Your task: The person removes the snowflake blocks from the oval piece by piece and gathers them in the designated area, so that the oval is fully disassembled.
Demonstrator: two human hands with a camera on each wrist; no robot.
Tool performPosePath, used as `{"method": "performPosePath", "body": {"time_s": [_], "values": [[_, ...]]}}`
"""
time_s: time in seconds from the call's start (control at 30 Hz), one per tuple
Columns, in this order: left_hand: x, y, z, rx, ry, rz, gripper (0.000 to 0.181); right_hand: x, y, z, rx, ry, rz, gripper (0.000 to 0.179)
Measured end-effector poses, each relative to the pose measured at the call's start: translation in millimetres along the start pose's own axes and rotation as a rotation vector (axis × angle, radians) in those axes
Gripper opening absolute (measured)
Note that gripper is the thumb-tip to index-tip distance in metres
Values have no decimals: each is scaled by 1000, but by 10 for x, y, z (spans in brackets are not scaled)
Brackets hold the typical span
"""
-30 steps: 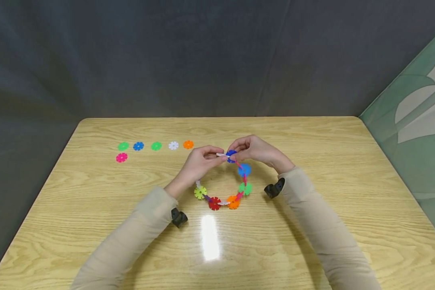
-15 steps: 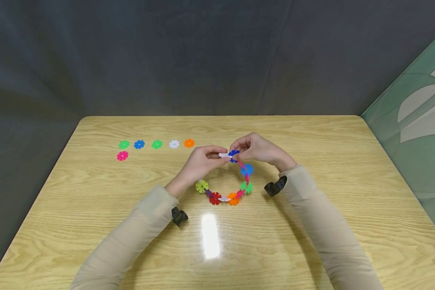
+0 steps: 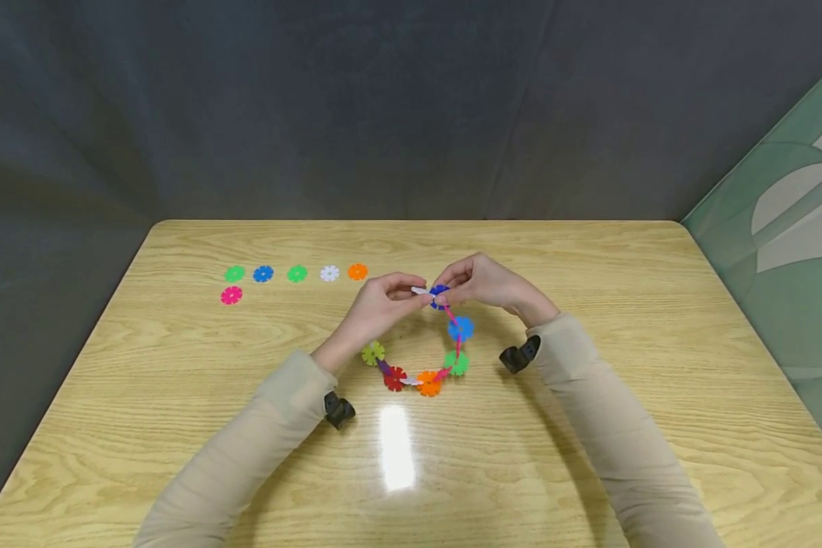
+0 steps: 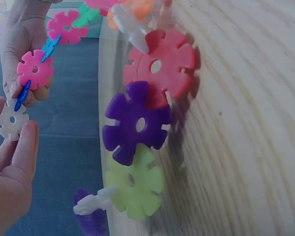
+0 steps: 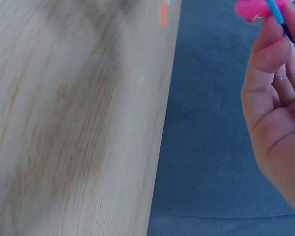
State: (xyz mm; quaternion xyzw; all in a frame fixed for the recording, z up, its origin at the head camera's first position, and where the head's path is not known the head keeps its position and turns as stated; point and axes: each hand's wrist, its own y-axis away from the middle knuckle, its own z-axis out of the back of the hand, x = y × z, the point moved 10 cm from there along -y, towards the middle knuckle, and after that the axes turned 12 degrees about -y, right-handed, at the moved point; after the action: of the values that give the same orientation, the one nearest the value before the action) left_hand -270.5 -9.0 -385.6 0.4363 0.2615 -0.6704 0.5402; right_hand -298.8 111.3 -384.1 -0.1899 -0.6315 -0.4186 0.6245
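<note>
In the head view my left hand (image 3: 387, 303) pinches a white notched disc (image 4: 12, 120) between thumb and fingers. My right hand (image 3: 488, 285) pinches the dark blue disc (image 3: 440, 297), which is slotted edge-on into the white one. From there a chain of interlocked flower-like discs curves round: pink, light blue (image 3: 460, 329), green (image 3: 457, 363), orange (image 3: 429, 383), white, red (image 3: 395, 379), purple (image 4: 136, 123) and yellow-green (image 3: 373, 353). Past the yellow-green disc, a white and another purple disc (image 4: 90, 219) show in the left wrist view. The chain's far end is hidden behind my left hand in the head view.
Loose discs lie flat at the table's back left: two green, a blue (image 3: 263, 274), a white (image 3: 329, 273), an orange (image 3: 358, 272) and a pink (image 3: 231, 295). A dark curtain (image 3: 411, 114) hangs behind the wooden table (image 3: 411, 502).
The chain's lower part swings a little, first up and then back down and to the left. Both hands keep their pinch and shift only slightly; the white disc tilts.
</note>
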Motion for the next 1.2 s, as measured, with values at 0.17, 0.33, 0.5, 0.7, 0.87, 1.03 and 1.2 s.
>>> {"method": "performPosePath", "body": {"time_s": [0.17, 0.33, 0.5, 0.7, 0.87, 1.03, 1.2], "values": [[-28, 5, -8, 2, 19, 5, 35, 26, 11, 22, -18, 3, 21, 20], [-35, 21, -24, 7, 41, 27, 35, 55, 30, 23, -27, -3, 29, 20], [-37, 38, -41, 12, 57, 41, 34, 67, 33, 28, -34, -20, 41, 19], [-59, 36, -75, 38, 73, 22, 35, 68, 36, 24, -25, -19, 42, 16], [-57, 29, -66, 30, 58, 4, 31, 68, 48, 24, -17, -30, 44, 16], [-109, 31, -13, -11, -60, -64, 27, 70, 63, 24, -16, -19, 41, 19], [-329, 42, 20, -78, -250, -272, 19, 63, 57, 62, -60, -10, 20, 21]]}}
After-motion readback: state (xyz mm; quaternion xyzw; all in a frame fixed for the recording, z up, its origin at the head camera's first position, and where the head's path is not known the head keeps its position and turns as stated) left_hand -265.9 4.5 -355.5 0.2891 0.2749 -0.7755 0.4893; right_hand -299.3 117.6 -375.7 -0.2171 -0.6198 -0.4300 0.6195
